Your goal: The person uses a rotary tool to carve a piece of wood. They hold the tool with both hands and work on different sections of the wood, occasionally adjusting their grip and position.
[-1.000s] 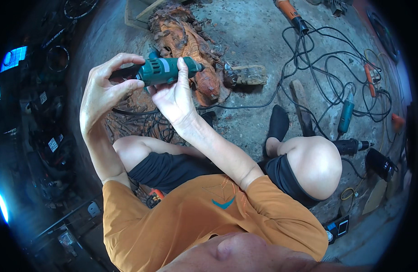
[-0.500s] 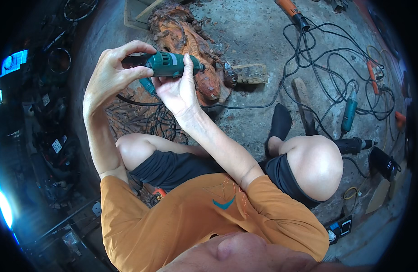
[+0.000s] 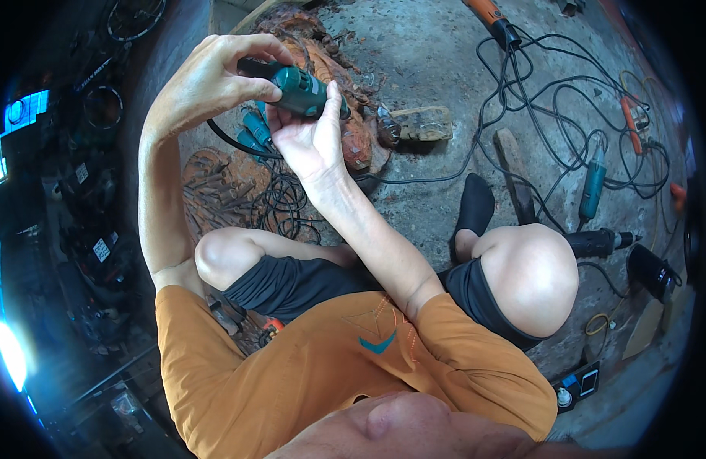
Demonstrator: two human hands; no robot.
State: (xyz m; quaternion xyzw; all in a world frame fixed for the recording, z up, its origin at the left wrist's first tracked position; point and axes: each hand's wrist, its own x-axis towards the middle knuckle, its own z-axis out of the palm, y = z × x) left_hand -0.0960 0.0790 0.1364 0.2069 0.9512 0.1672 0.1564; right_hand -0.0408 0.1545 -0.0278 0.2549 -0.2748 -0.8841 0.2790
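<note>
A green, cylindrical die grinder [image 3: 301, 92] is held up in front of me, tilted down to the right. Around its black rear end curl the thumb and fingers of my left hand [image 3: 200, 83]. My right hand [image 3: 311, 144] cradles the green body from below, thumb laid along its front part. Behind the tool lies a reddish-brown carved piece of wood [image 3: 358, 145], partly hidden by hands and grinder. Just below my left hand are more green tools [image 3: 255, 131] with a black cable. The die grinder's tip is hard to make out against the wood.
Several chisel-like tools [image 3: 215, 187] lie beside tangled cables near my left knee. A wooden block [image 3: 423, 124] touches the carving. On the right are an orange power tool [image 3: 491, 17], looping cords, another green grinder [image 3: 592, 187], a black tool [image 3: 594, 243] and a wood strip [image 3: 512, 164].
My left hand has risen and shifted right with the rear of the die grinder, so the tool tilts more. My right hand has moved slightly right. More of the green tools below shows.
</note>
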